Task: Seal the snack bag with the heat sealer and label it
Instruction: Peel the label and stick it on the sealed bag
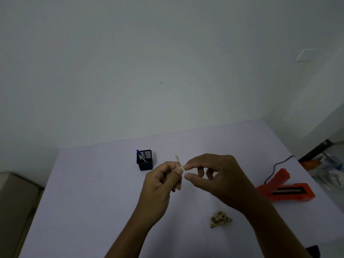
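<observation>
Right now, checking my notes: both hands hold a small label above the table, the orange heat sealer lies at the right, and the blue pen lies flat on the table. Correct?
One slip: in the head view the blue pen stands in the black mesh holder, not flat on the table. The rest holds.

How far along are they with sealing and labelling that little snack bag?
Sealing looks finished, though the seam is too small to check: the snack bag lies on the table, away from the orange heat sealer. In hand: the left hand and right hand pinch a small white label between them. To do: sticking it on the bag.
</observation>
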### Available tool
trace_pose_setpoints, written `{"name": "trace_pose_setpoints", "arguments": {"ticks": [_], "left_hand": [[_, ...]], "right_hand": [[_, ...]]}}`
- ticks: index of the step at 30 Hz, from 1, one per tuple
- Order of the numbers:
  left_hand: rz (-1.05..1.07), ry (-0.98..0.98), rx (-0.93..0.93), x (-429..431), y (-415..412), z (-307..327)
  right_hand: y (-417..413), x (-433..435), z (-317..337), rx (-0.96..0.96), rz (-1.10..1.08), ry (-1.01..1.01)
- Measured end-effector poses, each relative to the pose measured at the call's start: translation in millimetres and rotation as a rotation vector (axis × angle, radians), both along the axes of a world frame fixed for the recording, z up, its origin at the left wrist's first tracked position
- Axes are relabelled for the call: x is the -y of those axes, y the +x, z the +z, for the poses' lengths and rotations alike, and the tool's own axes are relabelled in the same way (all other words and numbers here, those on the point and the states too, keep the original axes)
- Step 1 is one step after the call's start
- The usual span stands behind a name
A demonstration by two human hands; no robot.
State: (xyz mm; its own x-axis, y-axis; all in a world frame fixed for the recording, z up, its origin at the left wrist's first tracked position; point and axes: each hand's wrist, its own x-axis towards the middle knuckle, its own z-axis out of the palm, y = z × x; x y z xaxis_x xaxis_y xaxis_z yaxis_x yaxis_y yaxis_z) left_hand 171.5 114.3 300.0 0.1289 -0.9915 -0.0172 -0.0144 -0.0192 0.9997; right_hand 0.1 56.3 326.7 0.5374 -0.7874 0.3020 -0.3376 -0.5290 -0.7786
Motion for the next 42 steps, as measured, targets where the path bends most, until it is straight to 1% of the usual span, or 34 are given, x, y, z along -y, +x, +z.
{"name": "trace_pose_setpoints", "arguments": {"ticks": [6,15,20,25,32,35,38,40,42], "left_hand": [[0.008,-0.036,-0.010,1.2,1.1,2.0],[0.035,-0.045,0.006,6.2,2.2,-3.4],[0.044,-0.038,0.032,10.2,2.1,-13.3],[0.035,0.010,0.104,10.6,4.1,-38.2],[-0.011,0.168,0.150,12.0,7.8,-96.4],[-0.040,0.267,0.161,12.4,7.9,-136.5],[-0.044,0.452,0.209,9.7,11.4,-194.6],[-0.040,0.603,0.274,5.8,13.5,-235.3],[-0.006,0.754,0.299,-0.2,16.6,-270.4]], "right_hand": [[4.9,2.0,3.1,-0.031,0.004,-0.058],[13.8,6.5,-1.4,-0.034,-0.032,-0.051],[15.6,12.2,-9.4,0.009,-0.095,0.093],[15.4,20.3,-20.2,-0.030,-0.172,0.109],[3.0,33.3,-63.0,-0.131,-0.266,0.154],[-3.0,35.5,-85.4,-0.142,-0.326,0.207],[-9.0,35.3,-106.1,-0.156,-0.361,0.269],[-11.1,31.6,-119.6,-0.180,-0.362,0.323],[-12.3,26.5,-131.5,-0.202,-0.359,0.356]]}}
